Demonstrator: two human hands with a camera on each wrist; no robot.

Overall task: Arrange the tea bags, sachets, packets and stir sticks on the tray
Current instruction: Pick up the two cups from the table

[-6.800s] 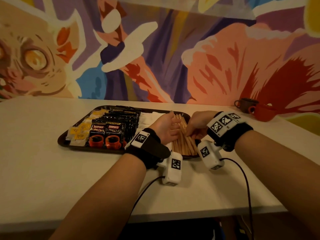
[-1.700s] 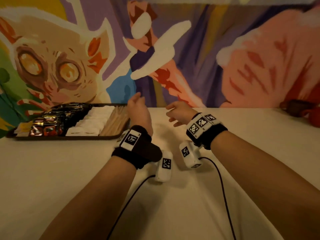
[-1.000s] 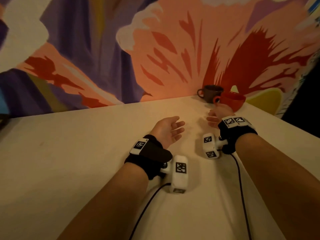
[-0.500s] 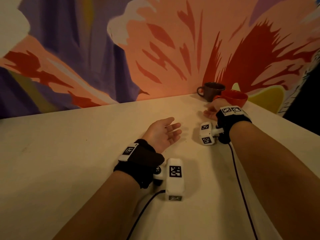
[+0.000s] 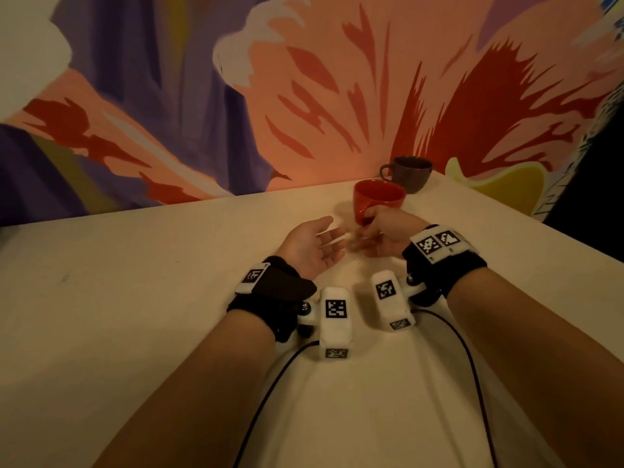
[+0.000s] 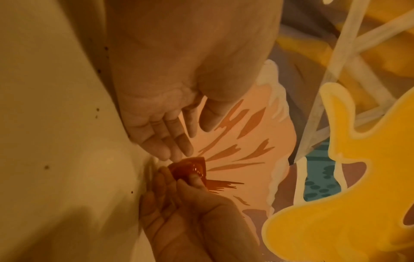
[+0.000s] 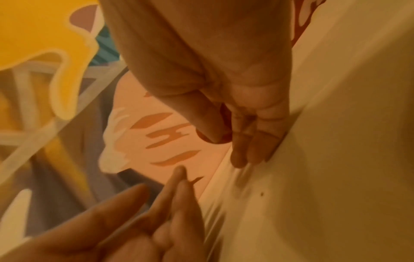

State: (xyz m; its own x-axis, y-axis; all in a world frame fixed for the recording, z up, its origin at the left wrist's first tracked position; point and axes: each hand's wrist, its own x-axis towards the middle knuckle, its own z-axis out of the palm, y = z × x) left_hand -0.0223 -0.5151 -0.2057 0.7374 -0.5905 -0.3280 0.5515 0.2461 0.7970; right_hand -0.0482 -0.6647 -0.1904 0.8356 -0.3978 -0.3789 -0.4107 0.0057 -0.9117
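The right hand (image 5: 381, 231) was closed on the glossy red ceramic cup (image 5: 378, 199), thumb and fingers pinching it at its handle side. In the left wrist view the same right hand (image 6: 190, 209) showed its thumb pressed onto the red cup (image 6: 190, 170) with the fingers curled beneath. The cup stood upright on the pale cream tabletop (image 5: 135, 298), or just above it; which, I could not tell. Its inside showed only red, and any contents could not be made out.

The left hand (image 5: 310, 244) lay palm up just beside the right, fingers straight and relaxed, holding nothing, its fingertips (image 5: 337, 236) close to the cup but apart from it. In the right wrist view the left hand (image 7: 143, 212) appeared at the bottom with loose, extended fingers, while the right hand (image 7: 235, 115) filled the top.

1 dark brown ceramic mug (image 5: 410, 172) stood upright behind the red cup, near the painted mural wall (image 5: 304, 96), its handle pointing left.

The tray, tea bags, sachets, packets and stir sticks were out of all 3 views.
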